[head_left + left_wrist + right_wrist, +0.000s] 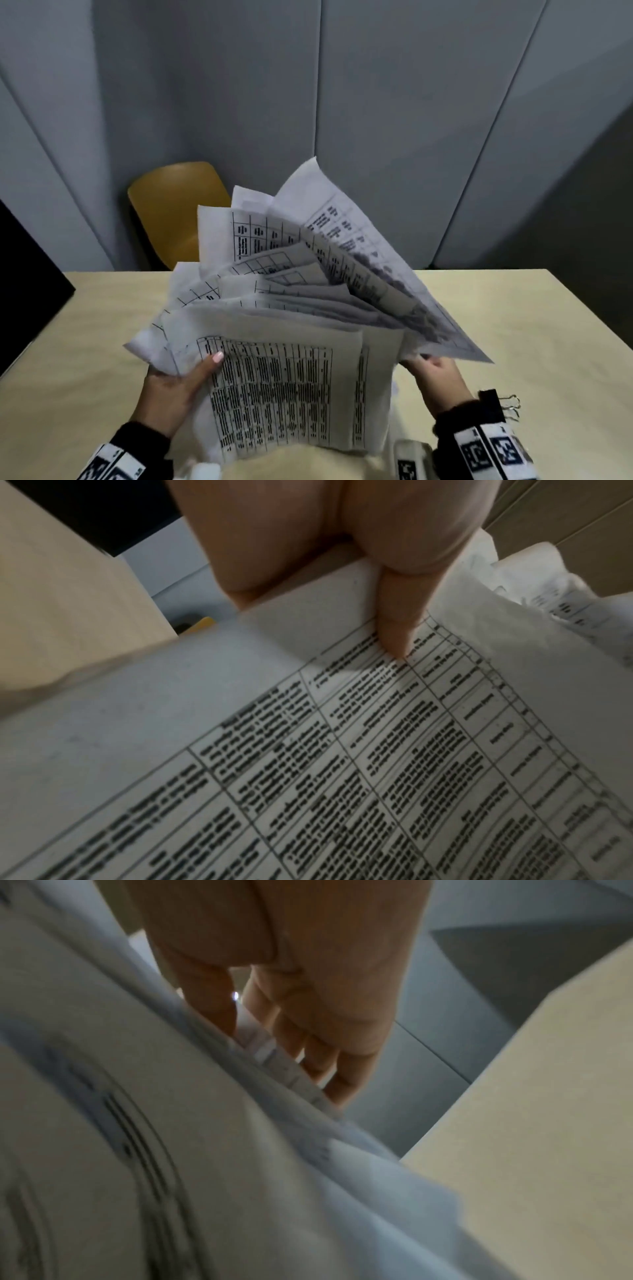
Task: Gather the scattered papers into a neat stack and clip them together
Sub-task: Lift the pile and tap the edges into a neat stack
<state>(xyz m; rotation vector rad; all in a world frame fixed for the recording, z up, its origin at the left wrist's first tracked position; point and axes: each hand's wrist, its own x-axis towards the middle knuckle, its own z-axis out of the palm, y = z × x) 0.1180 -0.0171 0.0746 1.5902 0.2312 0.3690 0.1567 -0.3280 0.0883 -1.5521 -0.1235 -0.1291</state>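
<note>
Several printed papers [291, 308] fan out loosely, raised above the beige table [513, 325]. My left hand [178, 383] grips their left edge, its thumb lying on the front sheet of tables [377, 750], as the left wrist view shows with the thumb [397, 626] pressed on the print. My right hand [435, 380] grips the right edge of the papers [205, 1123], fingers [315, 1053] behind the sheets. A black binder clip [498, 402] lies on the table just right of my right wrist.
A yellow chair [178, 212] stands behind the table's far edge, against grey wall panels. A dark object [27, 291] sits at the table's left side. A small white device [411, 455] lies near the front edge by my right sleeve.
</note>
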